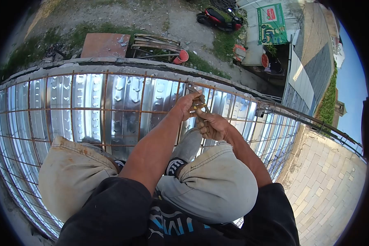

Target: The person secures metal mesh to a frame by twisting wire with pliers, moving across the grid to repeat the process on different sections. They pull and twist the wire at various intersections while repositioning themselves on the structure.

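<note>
My left hand [187, 105] is closed around a slim metal hand tool [202, 99] with yellow marks on it; its exact kind is too small to tell. My right hand [212, 124] is right beside it, thumb up and fingers curled, pinching the tool's lower end. Both hands are just above the rusty rebar mesh [164, 111], close to its far edge. Beneath the mesh lies shiny corrugated metal decking [125, 96]. My grey shoe [188, 145] stands on the decking below my hands, between my bent knees.
A concrete edge [151, 69] borders the deck, with a drop to the ground beyond. Down there are a red bucket [181, 56], a brown board [105, 45], a wooden frame [156, 42] and a motorbike [220, 19]. A block wall [324, 180] stands at right.
</note>
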`<state>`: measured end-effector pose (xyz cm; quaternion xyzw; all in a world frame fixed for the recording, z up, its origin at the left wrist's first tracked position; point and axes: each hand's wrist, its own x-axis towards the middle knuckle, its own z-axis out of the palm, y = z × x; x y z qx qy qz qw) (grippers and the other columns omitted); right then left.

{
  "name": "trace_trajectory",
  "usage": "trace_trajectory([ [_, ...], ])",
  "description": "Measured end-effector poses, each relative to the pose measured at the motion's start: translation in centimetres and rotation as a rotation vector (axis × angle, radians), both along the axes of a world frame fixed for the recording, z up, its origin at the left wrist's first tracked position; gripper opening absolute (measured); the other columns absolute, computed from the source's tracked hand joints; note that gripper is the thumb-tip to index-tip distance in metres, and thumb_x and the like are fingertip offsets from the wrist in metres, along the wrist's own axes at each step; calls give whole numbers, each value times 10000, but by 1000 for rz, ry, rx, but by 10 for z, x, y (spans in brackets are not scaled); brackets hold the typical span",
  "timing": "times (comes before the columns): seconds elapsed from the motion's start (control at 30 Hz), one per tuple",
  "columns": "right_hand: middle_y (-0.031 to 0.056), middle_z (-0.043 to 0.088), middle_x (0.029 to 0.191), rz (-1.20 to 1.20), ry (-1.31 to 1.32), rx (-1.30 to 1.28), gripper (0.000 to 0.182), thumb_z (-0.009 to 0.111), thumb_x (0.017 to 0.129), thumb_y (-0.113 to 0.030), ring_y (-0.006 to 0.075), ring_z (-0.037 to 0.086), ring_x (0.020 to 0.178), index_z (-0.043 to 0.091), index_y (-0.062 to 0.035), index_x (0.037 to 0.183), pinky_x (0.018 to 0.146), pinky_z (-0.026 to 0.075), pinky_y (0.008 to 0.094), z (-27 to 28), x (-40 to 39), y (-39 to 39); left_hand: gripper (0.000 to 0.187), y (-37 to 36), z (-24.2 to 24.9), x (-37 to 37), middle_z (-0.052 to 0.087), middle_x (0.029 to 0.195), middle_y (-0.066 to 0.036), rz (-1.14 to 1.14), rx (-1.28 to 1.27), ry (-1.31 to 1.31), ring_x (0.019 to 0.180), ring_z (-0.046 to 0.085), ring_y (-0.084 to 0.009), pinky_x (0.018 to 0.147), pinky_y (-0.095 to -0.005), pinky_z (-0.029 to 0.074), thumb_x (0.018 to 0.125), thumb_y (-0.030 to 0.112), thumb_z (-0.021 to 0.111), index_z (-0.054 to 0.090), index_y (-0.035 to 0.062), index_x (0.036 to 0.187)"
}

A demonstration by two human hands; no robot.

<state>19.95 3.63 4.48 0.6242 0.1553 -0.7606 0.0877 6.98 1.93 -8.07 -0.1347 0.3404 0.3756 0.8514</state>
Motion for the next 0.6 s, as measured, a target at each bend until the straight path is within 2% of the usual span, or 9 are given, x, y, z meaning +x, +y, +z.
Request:
trace_trajectory([
  [0.07, -3, 574, 651, -64, 77, -12, 374, 725, 865, -452, 119, 547, 534, 559, -121, 809, 477, 456, 284, -11, 4, -11, 235, 2, 26, -8, 666, 838, -33, 106, -54, -109, 829, 635, -191, 719, -399, 530, 961, 335, 580, 631, 107, 939],
  [0.13, 2, 590, 644, -73, 68, 2, 377, 778, 822, -422, 117, 555, 527, 586, -98, 833, 465, 451, 264, -9, 5, -12, 242, 7, 9, 10, 638, 767, -37, 200, -44, -131, 724, 627, -198, 647, -394, 537, 978, 325, 543, 601, 107, 891],
  [0.23, 21, 619, 655, 394, -230, 278, 390, 813, 784, -388, 125, 590, 544, 627, -65, 897, 494, 472, 251, 6, 5, 3, 287, 17, 5, 37, 545, 640, -27, 334, -147, -115, 536, 554, -184, 551, -392, 531, 1002, 312, 480, 522, 111, 800],
  [0.27, 69, 619, 637, 635, -366, 439, 471, 825, 740, -391, 182, 631, 571, 648, -8, 948, 566, 523, 292, 17, 0, 12, 287, 21, 9, 43, 530, 632, -22, 364, -185, -71, 529, 542, -176, 542, -388, 528, 1002, 306, 476, 516, 111, 795],
  [0.3, 122, 642, 685, 955, -525, 609, 455, 760, 783, -370, 282, 682, 658, 632, 24, 972, 667, 558, 380, 36, -13, 15, 287, 28, 14, 47, 514, 625, -18, 399, -219, -27, 523, 530, -168, 534, -384, 524, 1002, 300, 472, 509, 110, 790],
  [0.37, 192, 684, 808, 1291, -855, 1082, 392, 649, 851, -315, 366, 701, 779, 612, 45, 1002, 745, 555, 460, 19, -3, -11, 270, 36, 27, 54, 484, 611, -19, 419, -301, 84, 484, 493, -161, 496, -387, 500, 993, 261, 449, 495, 99, 782],
  [0.47, 281, 680, 935, 1253, -938, 943, 369, 598, 890, -285, 441, 672, 906, 596, 58, 1025, 813, 531, 492, -5, 5, -12, 243, 45, 24, 63, 497, 618, -46, 412, -344, 226, 469, 491, -174, 477, -387, 486, 960, 245, 458, 510, 65, 805],
  [0.57, 281, 682, 927, 1212, -822, 809, 332, 558, 920, -269, 422, 683, 890, 609, 49, 999, 786, 535, 491, 4, -2, -7, 274, 43, 16, 63, 514, 626, -72, 270, -335, 385, 475, 503, -197, 472, -393, 473, 927, 299, 509, 518, 44, 827],
  [0.6, 273, 682, 875, 1225, -751, 828, 362, 577, 918, -293, 429, 684, 816, 613, 54, 1014, 742, 531, 485, -16, 17, -5, 380, 38, 17, 59, 539, 655, -91, 182, -294, 368, 508, 529, -213, 477, -391, 466, 880, 420, 583, 525, 52, 804],
])
